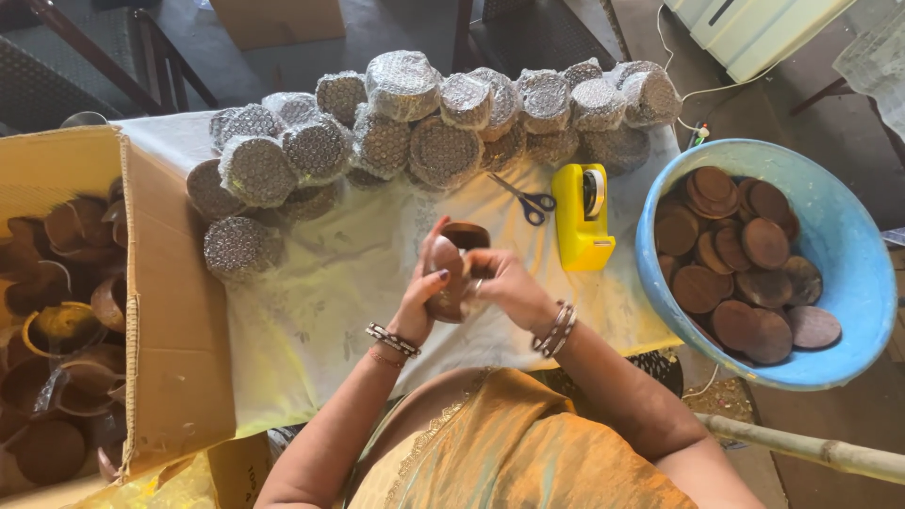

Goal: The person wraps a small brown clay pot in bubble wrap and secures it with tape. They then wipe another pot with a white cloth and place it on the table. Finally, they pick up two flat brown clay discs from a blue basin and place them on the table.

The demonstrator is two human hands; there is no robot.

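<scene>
From the head view, both hands meet just above the middle of the surface (320,283), which is draped in a pale cloth. The left hand (426,287) curls around a stack of small brown clay cups (451,269), fingers wrapped over its near side, thumb up along the top. The right hand (500,283) closes on the same stack from the other side, fingers bent against it. The stack is lifted slightly off the cloth, held between the two palms, with the open mouth of the topmost cup showing at its far end. Both wrists carry bangles.

Beyond the hands, along the far edge of the surface, lies a heap of round bundles wrapped in bubble wrap (424,123), stretching from the left corner to the right. Just beside the hands, to the right, sit blue-handled scissors (528,200) and a yellow tape dispenser (582,217), close together on the cloth. Off the right end stands a blue plastic tub (848,254) filled with flat brown clay discs (735,264). On the left, an open cardboard box (170,311) holds loose clay cups and pots (66,311), piled unevenly.
</scene>
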